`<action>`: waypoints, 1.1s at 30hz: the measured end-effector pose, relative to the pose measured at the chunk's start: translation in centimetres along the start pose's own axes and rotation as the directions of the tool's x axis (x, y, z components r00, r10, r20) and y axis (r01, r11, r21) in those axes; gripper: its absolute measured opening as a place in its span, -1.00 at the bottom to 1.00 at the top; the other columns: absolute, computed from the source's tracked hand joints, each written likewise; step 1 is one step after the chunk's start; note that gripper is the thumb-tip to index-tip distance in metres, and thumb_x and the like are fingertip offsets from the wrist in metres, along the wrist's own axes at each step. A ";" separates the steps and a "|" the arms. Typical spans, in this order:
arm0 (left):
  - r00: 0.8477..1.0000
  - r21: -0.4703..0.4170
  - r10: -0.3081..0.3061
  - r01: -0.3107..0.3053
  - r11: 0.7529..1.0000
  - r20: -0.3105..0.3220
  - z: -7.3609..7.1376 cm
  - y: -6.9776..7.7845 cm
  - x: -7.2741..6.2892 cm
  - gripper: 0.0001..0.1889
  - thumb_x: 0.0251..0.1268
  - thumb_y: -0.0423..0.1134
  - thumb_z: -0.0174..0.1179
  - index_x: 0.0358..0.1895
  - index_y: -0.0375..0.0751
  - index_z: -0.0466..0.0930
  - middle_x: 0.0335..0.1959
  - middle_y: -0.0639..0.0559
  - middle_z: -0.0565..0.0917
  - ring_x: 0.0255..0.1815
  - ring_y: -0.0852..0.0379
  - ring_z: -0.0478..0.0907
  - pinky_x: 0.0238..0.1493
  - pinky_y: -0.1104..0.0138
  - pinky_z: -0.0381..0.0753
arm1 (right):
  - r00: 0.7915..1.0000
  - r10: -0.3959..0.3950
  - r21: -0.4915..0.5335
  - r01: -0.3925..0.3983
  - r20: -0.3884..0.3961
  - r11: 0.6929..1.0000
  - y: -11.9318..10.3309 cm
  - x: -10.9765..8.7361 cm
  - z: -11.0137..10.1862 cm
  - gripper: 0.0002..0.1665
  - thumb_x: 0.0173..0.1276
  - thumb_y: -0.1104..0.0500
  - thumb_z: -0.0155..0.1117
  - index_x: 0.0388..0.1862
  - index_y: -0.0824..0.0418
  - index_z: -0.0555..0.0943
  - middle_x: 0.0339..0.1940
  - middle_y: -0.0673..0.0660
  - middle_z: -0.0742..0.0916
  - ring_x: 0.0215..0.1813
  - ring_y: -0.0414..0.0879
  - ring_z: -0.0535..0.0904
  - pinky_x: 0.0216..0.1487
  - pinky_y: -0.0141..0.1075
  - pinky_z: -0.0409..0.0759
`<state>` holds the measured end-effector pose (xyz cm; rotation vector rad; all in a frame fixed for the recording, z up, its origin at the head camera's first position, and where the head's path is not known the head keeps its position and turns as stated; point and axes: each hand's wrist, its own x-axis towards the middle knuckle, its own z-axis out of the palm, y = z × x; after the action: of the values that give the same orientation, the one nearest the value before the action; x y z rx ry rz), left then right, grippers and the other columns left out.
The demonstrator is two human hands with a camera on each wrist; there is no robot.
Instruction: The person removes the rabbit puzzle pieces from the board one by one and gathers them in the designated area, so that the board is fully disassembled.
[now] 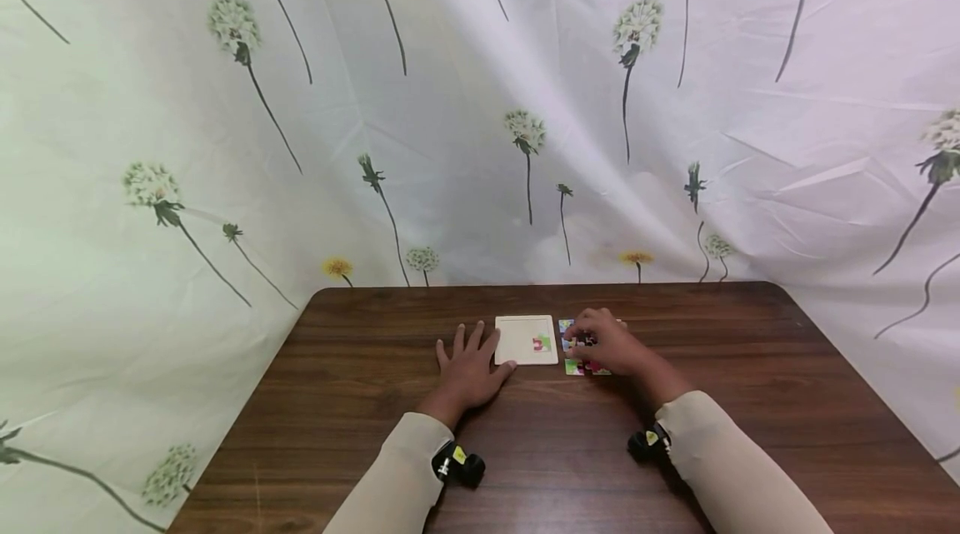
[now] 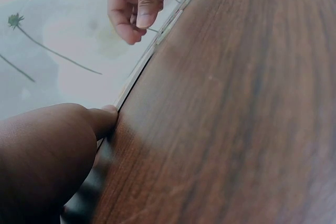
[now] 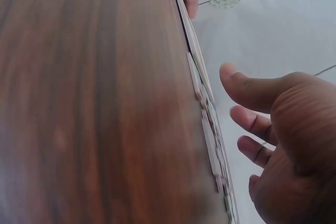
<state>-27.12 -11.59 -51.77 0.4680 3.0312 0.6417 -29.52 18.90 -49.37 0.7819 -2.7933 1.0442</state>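
A pale, shallow puzzle tray [image 1: 517,334] lies on the table, with a green-and-pink jigsaw piece [image 1: 542,343] in its lower right part. My left hand [image 1: 470,369] rests on the tabletop at the tray's left side, fingers spread and thumb against the tray's edge. Just right of the tray lie several colourful jigsaw pieces [image 1: 576,367], partly covered by my right hand [image 1: 607,344]. That hand hovers over them with bent fingers. In the right wrist view its thumb [image 3: 252,87] stands apart from the fingers, and nothing shows between them.
The dark wood-grain table [image 1: 352,351] has rounded far corners. Behind it hangs a pale cloth [image 1: 450,184] printed with dandelions. Each wrist wears a small black camera, one on the left [image 1: 468,469] and one on the right [image 1: 645,444].
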 end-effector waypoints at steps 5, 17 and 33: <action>1.000 0.008 -0.014 0.014 1.000 0.004 -0.1 0.2 0.0 -0.24 0.68 0.30 0.05 0.75 0.03 0.27 0.82 -0.20 0.13 0.84 -0.43 -0.11 0.65 -0.55 -0.22 | 0.999 -0.049 0.002 0.049 -0.017 0.999 -0.4 0.5 0.5 -0.78 0.43 0.14 0.59 -0.03 0.20 0.83 0.04 0.15 0.76 0.12 0.08 0.49 0.12 -0.08 0.43; 1.000 0.012 -0.005 0.005 1.000 0.009 0.1 0.0 0.2 -0.23 0.68 0.29 0.06 0.75 0.01 0.25 0.82 -0.22 0.12 0.84 -0.44 -0.12 0.65 -0.56 -0.24 | 0.998 0.043 -0.008 -0.044 -0.043 0.999 -1.8 1.7 1.7 -0.81 0.42 0.14 0.59 -0.04 0.15 0.83 0.08 0.16 0.71 0.18 0.11 0.46 0.14 0.13 0.29; 1.000 0.021 -0.012 0.012 1.000 0.017 -0.1 0.1 0.1 -0.23 0.68 0.29 0.06 0.76 0.03 0.24 0.83 -0.20 0.11 0.85 -0.43 -0.13 0.65 -0.55 -0.24 | 0.992 0.126 -0.012 -0.126 -0.005 0.992 -2.4 2.4 2.4 -0.85 0.45 0.10 0.57 -0.06 0.08 0.87 0.15 0.16 0.67 0.31 0.16 0.43 0.31 0.33 0.20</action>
<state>-27.15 -11.54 -51.60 0.4528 3.0247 0.6030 -30.17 14.80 -49.24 0.6083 -2.8750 1.0446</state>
